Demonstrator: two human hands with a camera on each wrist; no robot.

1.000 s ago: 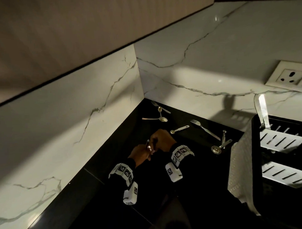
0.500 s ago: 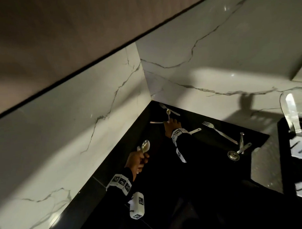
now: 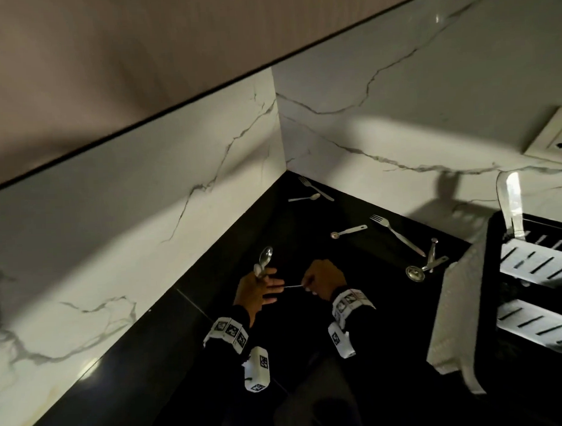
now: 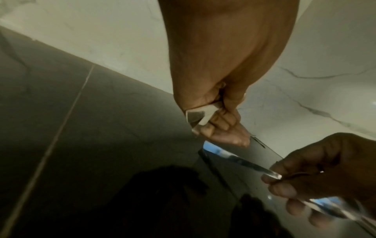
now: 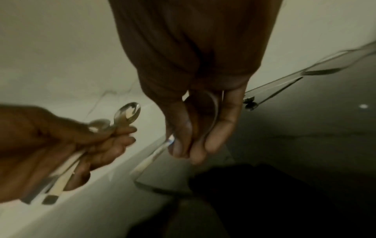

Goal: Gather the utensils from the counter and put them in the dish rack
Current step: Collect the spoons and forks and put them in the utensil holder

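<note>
My left hand (image 3: 257, 288) grips two steel spoons (image 3: 264, 259) by their handles, bowls up; their bowls (image 5: 127, 113) show in the right wrist view and the handle ends (image 4: 200, 116) in the left wrist view. Its other fingers stretch toward the right hand (image 3: 323, 276). The right hand pinches a third spoon (image 3: 293, 286) by its bowl (image 5: 204, 111), handle tip pointing at the left fingers. On the black counter (image 3: 356, 305) lie a fork (image 3: 317, 190) and spoon (image 3: 304, 198) in the corner, a small measuring spoon (image 3: 349, 231), another fork (image 3: 397, 236) and a ladle-like set (image 3: 426, 265). The dish rack (image 3: 486, 301) stands at right.
White marble walls (image 3: 177, 191) meet at the corner behind the counter. A pale cloth (image 3: 452, 318) hangs over the rack's left side. A wall socket (image 3: 554, 139) sits above the rack, and a steel spatula (image 3: 512, 204) stands upright in it.
My right hand has come back from the far corner with a spoon and now holds it out to my left hand. One spoon is gone from the corner.
</note>
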